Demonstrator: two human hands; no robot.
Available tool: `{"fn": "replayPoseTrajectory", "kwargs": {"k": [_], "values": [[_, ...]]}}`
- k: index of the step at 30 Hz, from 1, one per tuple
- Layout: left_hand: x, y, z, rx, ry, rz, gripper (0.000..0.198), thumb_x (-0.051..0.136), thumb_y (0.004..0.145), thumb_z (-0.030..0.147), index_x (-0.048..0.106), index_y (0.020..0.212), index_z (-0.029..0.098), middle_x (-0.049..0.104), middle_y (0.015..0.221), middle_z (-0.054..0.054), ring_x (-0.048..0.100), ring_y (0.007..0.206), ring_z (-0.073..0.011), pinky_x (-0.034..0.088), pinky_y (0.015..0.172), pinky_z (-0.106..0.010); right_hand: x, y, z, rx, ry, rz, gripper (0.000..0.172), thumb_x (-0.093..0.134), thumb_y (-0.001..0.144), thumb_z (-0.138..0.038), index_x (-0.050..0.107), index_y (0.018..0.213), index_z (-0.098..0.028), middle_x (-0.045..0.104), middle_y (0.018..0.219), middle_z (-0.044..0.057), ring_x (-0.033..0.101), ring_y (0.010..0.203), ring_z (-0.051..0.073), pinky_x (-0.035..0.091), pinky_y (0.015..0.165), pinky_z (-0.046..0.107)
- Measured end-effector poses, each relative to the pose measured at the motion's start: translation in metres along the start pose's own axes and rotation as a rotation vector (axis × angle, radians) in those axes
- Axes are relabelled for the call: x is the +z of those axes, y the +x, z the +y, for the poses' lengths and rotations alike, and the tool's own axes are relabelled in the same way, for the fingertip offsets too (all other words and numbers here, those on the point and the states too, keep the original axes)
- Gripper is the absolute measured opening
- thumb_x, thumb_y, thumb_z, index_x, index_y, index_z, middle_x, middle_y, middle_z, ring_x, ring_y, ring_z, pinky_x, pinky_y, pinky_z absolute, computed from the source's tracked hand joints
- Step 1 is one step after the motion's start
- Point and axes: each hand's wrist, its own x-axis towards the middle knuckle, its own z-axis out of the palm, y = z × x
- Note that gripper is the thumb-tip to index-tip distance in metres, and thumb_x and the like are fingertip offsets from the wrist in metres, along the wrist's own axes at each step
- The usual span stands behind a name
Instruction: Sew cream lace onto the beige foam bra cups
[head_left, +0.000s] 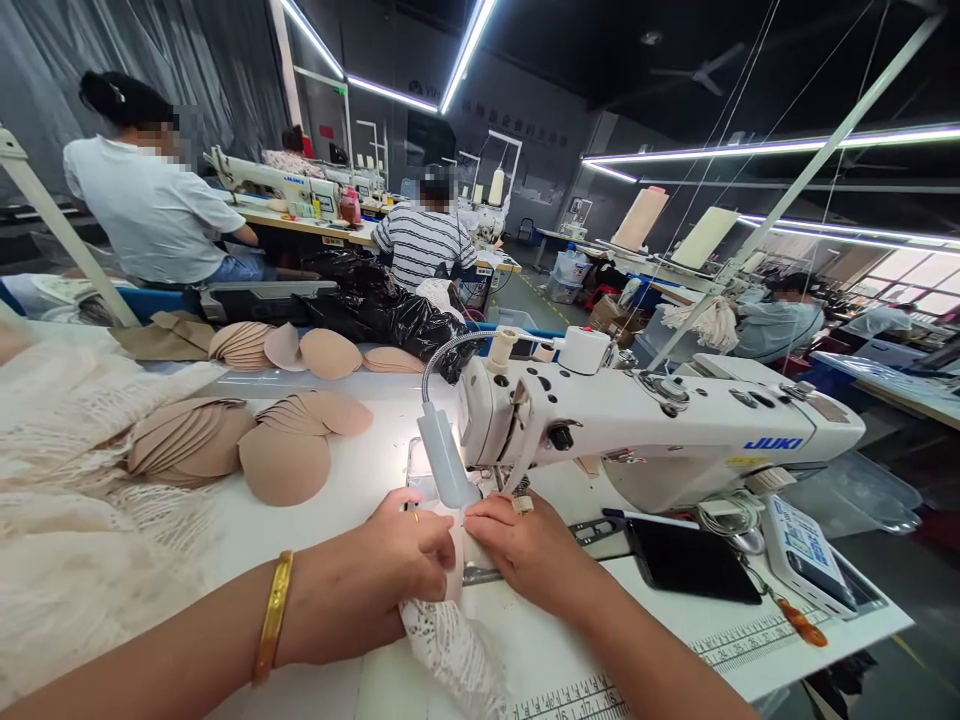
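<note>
My left hand (pixel 390 570) is closed, pinching a beige piece with white lace (pixel 454 640) hanging from it toward the table's front edge. My right hand (pixel 525 545) lies on the same piece from the right, fingers curled and pressing it down, a ring on one finger. Both hands sit just in front of the needle area of a white sewing machine (pixel 645 420). The machine's small lamp (pixel 444 455) hangs over my fingers and hides the needle. A gold bangle (pixel 273 615) is on my left wrist.
Stacks of beige round cups (pixel 225 445) lie left on the white table (pixel 660 620); a heap of cream lace (pixel 67 500) fills the far left. A black phone (pixel 690 560) and control panel (pixel 806 555) sit right. Other people work at machines behind.
</note>
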Motion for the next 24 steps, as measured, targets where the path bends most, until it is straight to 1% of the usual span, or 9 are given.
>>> {"fn": "replayPoseTrajectory", "kwargs": {"k": [3, 7, 13, 17, 20, 24], "values": [[0.0003, 0.0027, -0.0025, -0.001, 0.008, 0.010, 0.021, 0.072, 0.074, 0.001, 0.066, 0.068, 0.020, 0.070, 0.106, -0.003, 0.062, 0.096, -0.0223, 0.037, 0.099, -0.038, 0.0012, 0.0008, 0.0010, 0.018, -0.010, -0.005, 0.032, 0.053, 0.099, -0.003, 0.073, 0.112, -0.024, 0.077, 0.103, 0.005, 0.065, 0.090, 0.021, 0.046, 0.082, 0.033], [0.0006, 0.0046, -0.0043, 0.018, -0.018, 0.032, 0.019, 0.070, 0.079, 0.004, 0.068, 0.070, 0.020, 0.071, 0.105, -0.004, 0.063, 0.095, -0.0221, 0.036, 0.099, -0.038, 0.0029, 0.0010, 0.0020, 0.014, -0.007, 0.003, 0.032, 0.054, 0.099, -0.003, 0.073, 0.114, -0.025, 0.076, 0.105, 0.004, 0.065, 0.089, 0.021, 0.047, 0.084, 0.034], [0.0007, 0.0042, -0.0047, 0.056, -0.021, 0.046, 0.020, 0.068, 0.082, 0.005, 0.065, 0.068, 0.020, 0.071, 0.102, -0.002, 0.064, 0.084, -0.0172, 0.033, 0.099, -0.037, 0.0031, -0.0012, 0.0007, 0.002, -0.009, 0.009, 0.034, 0.053, 0.098, -0.003, 0.071, 0.116, -0.024, 0.077, 0.106, 0.006, 0.066, 0.089, 0.021, 0.048, 0.083, 0.034], [0.0014, 0.0042, -0.0044, 0.052, -0.015, 0.047, 0.019, 0.068, 0.081, 0.005, 0.065, 0.069, 0.020, 0.072, 0.103, -0.002, 0.065, 0.087, -0.0180, 0.032, 0.097, -0.037, 0.0023, -0.0013, -0.0007, -0.005, -0.001, 0.006, 0.032, 0.055, 0.095, -0.002, 0.071, 0.114, -0.024, 0.078, 0.107, 0.006, 0.067, 0.091, 0.022, 0.049, 0.083, 0.034], [0.0009, 0.0041, -0.0032, 0.045, -0.007, 0.033, 0.020, 0.068, 0.082, 0.004, 0.064, 0.069, 0.019, 0.071, 0.103, -0.002, 0.065, 0.086, -0.0174, 0.031, 0.096, -0.038, 0.0027, -0.0014, -0.0010, -0.013, 0.018, 0.014, 0.034, 0.054, 0.093, 0.000, 0.070, 0.112, -0.023, 0.078, 0.110, 0.006, 0.068, 0.093, 0.023, 0.049, 0.081, 0.035], [-0.0009, 0.0048, -0.0017, 0.042, -0.003, 0.036, 0.021, 0.069, 0.082, 0.005, 0.065, 0.068, 0.019, 0.071, 0.102, -0.002, 0.063, 0.087, -0.0175, 0.033, 0.094, -0.037, 0.0040, -0.0022, -0.0006, -0.014, 0.030, 0.033, 0.036, 0.053, 0.090, 0.002, 0.070, 0.110, -0.024, 0.079, 0.114, 0.005, 0.068, 0.097, 0.024, 0.049, 0.078, 0.035]]}}
